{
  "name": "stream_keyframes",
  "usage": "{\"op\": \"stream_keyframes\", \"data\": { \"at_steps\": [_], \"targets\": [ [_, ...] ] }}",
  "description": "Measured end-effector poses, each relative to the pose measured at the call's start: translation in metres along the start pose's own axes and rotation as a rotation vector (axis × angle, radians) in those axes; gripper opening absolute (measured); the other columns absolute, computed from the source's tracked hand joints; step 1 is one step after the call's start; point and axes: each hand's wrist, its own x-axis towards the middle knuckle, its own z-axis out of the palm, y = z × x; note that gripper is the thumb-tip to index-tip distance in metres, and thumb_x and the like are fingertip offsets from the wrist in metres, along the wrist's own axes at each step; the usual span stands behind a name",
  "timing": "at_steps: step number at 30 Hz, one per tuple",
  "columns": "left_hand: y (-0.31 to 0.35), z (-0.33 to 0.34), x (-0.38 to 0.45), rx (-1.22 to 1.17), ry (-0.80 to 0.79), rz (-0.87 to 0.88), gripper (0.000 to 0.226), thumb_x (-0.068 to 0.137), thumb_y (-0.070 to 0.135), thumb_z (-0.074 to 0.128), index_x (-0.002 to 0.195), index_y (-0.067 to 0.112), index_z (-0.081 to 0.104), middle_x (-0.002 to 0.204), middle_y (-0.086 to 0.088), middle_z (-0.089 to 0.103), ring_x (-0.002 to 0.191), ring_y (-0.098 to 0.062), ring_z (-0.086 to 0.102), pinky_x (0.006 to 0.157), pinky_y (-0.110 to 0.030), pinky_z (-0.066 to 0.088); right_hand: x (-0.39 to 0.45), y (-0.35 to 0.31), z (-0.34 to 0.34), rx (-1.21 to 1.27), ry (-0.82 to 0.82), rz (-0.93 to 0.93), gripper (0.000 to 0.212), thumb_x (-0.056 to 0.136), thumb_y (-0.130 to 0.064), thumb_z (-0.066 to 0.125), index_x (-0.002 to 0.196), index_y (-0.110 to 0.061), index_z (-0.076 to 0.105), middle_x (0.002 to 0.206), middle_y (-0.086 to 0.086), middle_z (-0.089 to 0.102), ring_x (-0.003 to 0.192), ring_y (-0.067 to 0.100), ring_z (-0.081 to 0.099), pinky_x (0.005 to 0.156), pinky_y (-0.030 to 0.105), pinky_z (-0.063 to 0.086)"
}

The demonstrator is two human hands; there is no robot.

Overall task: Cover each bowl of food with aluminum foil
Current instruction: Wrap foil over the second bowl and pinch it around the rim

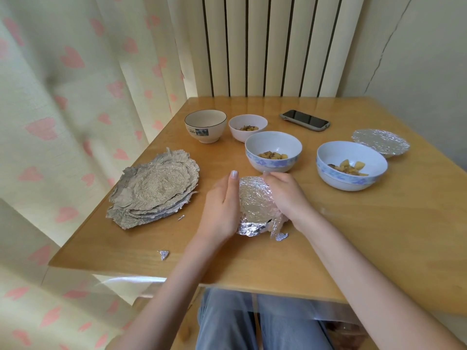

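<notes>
A foil-covered bowl stands on the wooden table in front of me. My left hand cups its left side and my right hand cups its right side, both pressing the foil against the bowl. A stack of crumpled foil sheets lies to the left. Uncovered bowls with potato pieces stand behind: a blue-patterned bowl, a second blue-patterned bowl to the right, and a small white bowl. Another foil-covered bowl sits far right.
A cream bowl with a dark rim stands at the back left. A phone lies at the back. Small foil scraps lie near the front. A heart-print curtain hangs left, a radiator behind.
</notes>
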Motion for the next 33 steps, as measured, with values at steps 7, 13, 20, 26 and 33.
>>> {"op": "stream_keyframes", "data": {
  "at_steps": [7, 13, 20, 26, 33],
  "targets": [
    [0.008, -0.022, -0.011, 0.027, -0.096, -0.052, 0.072, 0.094, 0.061, 0.022, 0.153, 0.02, 0.026, 0.159, 0.008, 0.022, 0.146, -0.003, 0.015, 0.108, -0.011, 0.008, 0.005, -0.003, -0.021, -0.164, 0.065, -0.138, 0.045, 0.101, -0.033, 0.036, 0.099, 0.001, 0.065, 0.098, 0.014, 0.07, 0.098, 0.025, 0.063, 0.092, 0.04, 0.048],
    [0.005, -0.039, 0.013, 0.386, -0.596, 0.219, 0.109, 0.06, 0.081, 0.047, 0.153, 0.038, 0.008, 0.162, 0.01, 0.003, 0.148, -0.002, -0.007, 0.121, -0.036, -0.005, -0.023, 0.006, -0.009, -0.194, 0.142, -0.271, 0.031, 0.101, -0.022, 0.04, 0.108, -0.005, 0.065, 0.089, 0.015, 0.069, 0.082, 0.025, 0.062, 0.075, 0.031, 0.047],
    [0.003, -0.024, 0.01, 0.563, -0.532, 0.27, 0.123, 0.047, 0.079, 0.049, 0.154, 0.032, 0.011, 0.152, 0.002, 0.028, 0.138, -0.012, 0.022, 0.102, -0.013, 0.012, -0.016, 0.011, -0.005, -0.101, 0.128, -0.154, 0.03, 0.101, -0.015, 0.04, 0.115, -0.016, 0.066, 0.107, -0.003, 0.069, 0.094, 0.015, 0.062, 0.081, 0.027, 0.048],
    [0.013, -0.008, -0.007, 0.54, -0.363, 0.132, 0.13, 0.048, 0.074, 0.059, 0.155, 0.018, 0.012, 0.152, -0.006, 0.029, 0.141, -0.021, 0.022, 0.109, -0.023, 0.015, -0.005, 0.006, -0.018, 0.006, -0.127, -0.06, 0.029, 0.102, -0.02, 0.04, 0.115, -0.022, 0.066, 0.113, -0.004, 0.068, 0.107, 0.013, 0.062, 0.096, 0.033, 0.048],
    [0.024, -0.015, -0.015, 0.58, -0.349, -0.014, 0.144, 0.04, 0.095, 0.055, 0.147, 0.042, -0.024, 0.162, -0.011, -0.012, 0.149, -0.027, -0.016, 0.115, -0.053, -0.011, -0.009, 0.004, -0.025, -0.139, 0.148, -0.136, 0.034, 0.101, -0.027, 0.04, 0.108, -0.009, 0.067, 0.105, 0.011, 0.07, 0.102, 0.023, 0.062, 0.094, 0.039, 0.046]
  ]
}}
